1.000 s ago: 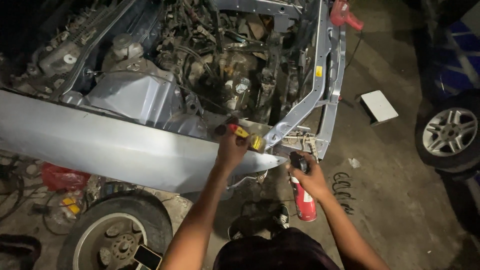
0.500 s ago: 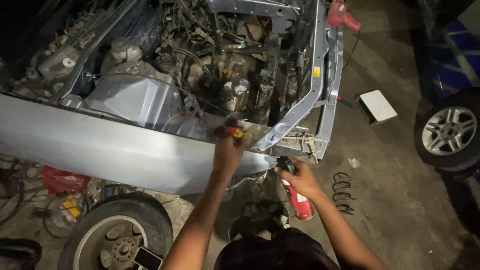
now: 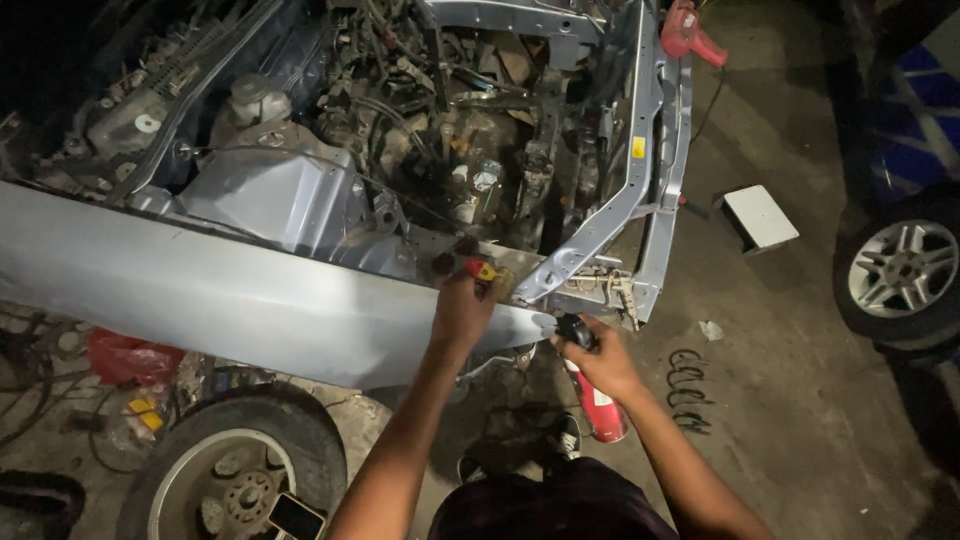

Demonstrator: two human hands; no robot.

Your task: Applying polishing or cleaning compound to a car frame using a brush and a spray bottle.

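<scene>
Red-yellow tool [image 3: 480, 268] in left hand [image 3: 462, 308], lying near level, tip rightward.

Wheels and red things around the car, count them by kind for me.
Wheels: 2, one under the fender, one at right
Red items: 3, a canister, a tool, a bag
Total: 5

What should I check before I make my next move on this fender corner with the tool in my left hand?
1. Left hand grips red and yellow tool: ok.
2. Tool tip seated on a fastener: cannot tell, hidden.
3. Right hand holds dark part at fender tip: ok.
4. Red canister lies by the foot: not ok.
5. Phone resting on tyre: not ok, could slip.
</scene>
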